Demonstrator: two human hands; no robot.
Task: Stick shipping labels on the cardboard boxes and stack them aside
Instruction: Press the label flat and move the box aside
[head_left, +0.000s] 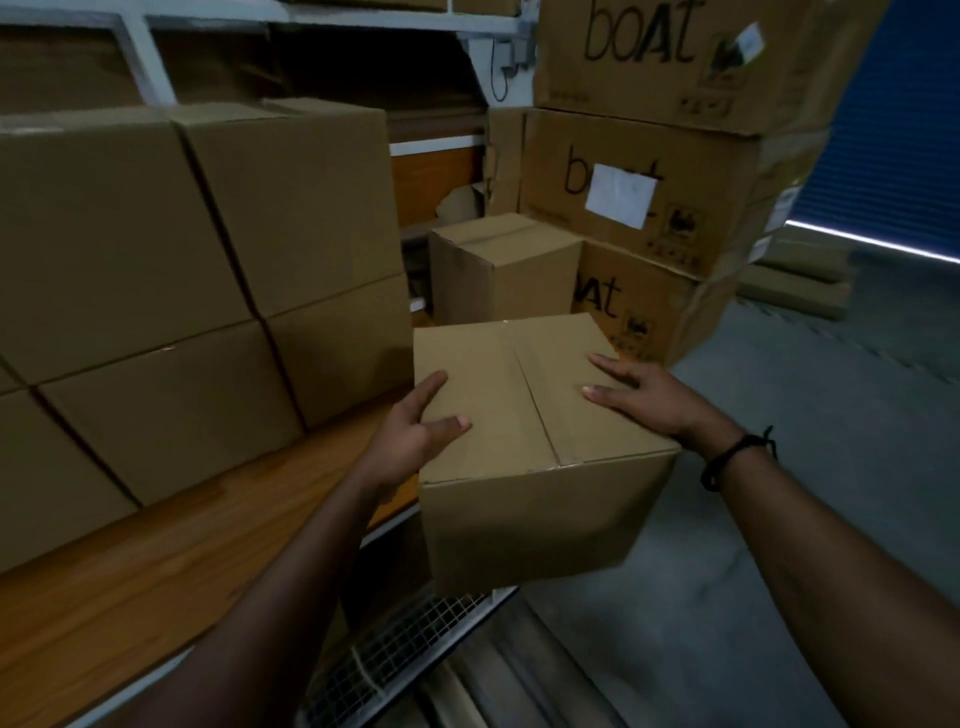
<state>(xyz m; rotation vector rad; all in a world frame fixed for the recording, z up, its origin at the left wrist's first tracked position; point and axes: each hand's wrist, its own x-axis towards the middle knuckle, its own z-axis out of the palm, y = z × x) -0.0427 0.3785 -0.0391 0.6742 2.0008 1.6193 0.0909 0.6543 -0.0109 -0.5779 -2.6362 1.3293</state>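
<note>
Cardboard box (519, 519) is upright, held in the air just off the edge of the wooden surface (156, 561), over the floor (831, 389). We note the top seam runs away from us, its far end leaning left; the long axis is unclear. Flaps are closed and the contents hidden. Left grip (415, 431) clasps the left top edge, thumb on top. Right grip (644, 400) lies flat on top, fingers straight. Stacked boxes (156, 234) crowd the surface.
</note>
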